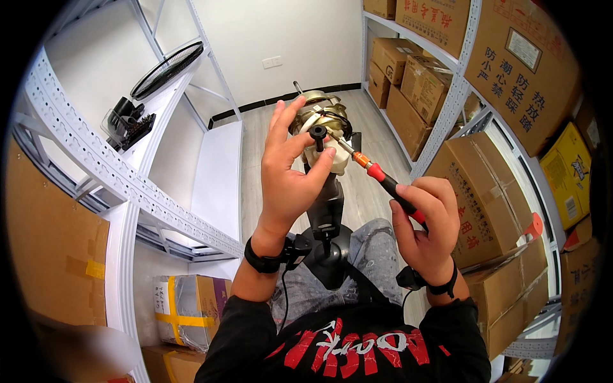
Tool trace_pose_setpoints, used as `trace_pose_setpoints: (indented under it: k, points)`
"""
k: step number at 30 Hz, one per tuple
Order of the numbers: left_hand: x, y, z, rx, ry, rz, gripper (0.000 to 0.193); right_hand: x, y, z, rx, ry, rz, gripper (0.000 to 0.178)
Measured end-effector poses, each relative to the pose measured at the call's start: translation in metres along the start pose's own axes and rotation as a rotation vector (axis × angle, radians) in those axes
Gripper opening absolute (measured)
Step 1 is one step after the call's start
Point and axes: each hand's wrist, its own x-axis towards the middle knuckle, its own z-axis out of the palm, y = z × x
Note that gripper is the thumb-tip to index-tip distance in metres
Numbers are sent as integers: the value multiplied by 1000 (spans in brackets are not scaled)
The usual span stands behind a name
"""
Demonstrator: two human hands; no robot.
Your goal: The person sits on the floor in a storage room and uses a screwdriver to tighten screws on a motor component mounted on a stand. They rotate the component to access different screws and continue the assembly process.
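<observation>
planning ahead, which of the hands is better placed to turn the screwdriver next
Probably the right hand: it grips the screwdriver, shaft angled toward the motor; the left hand is up beside it.

The screwdriver (pixel 382 179) is red and black (orange near its silver shaft (pixel 345 146)), the motor (pixel 334 120) brassy, the boxes (pixel 488 191) brown, the shirt (pixel 348 348) black with red-and-white print.

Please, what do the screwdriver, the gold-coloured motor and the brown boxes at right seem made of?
Screwdriver: shaft probably steel, with a grey metallic sheen; handle perhaps smooth plastic or rubber, judging by its solid red and black. Motor: likely metal, glossy, given bright highlights. Brown boxes: matte cardboard, given their taped, printed panels.
</observation>
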Motion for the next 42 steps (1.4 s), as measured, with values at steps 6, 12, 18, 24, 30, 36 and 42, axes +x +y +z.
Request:
trace_pose_setpoints:
  k: [6,12,18,24,30,36,42]
  points:
    - [1,5,0,69,36,18,11,-3,-2,0,61,-29,170,37]
    - [0,3,0,104,47,36,16,1,1,-1,3,-43,66,37]
    - [2,4,2,38,35,6,11,-3,-1,-4,84,-68,209,36]
    - [2,4,0,53,26,23,10,1,0,-1,67,-7,98,36]
    - [2,6,2,123,52,59,13,-5,3,-1,34,-35,131,37]
    - [1,7,1,79,74,23,11,7,-1,2,60,19,18,38]
    - [1,4,1,50,67,2,11,-1,-1,-6,66,-157,188,39]
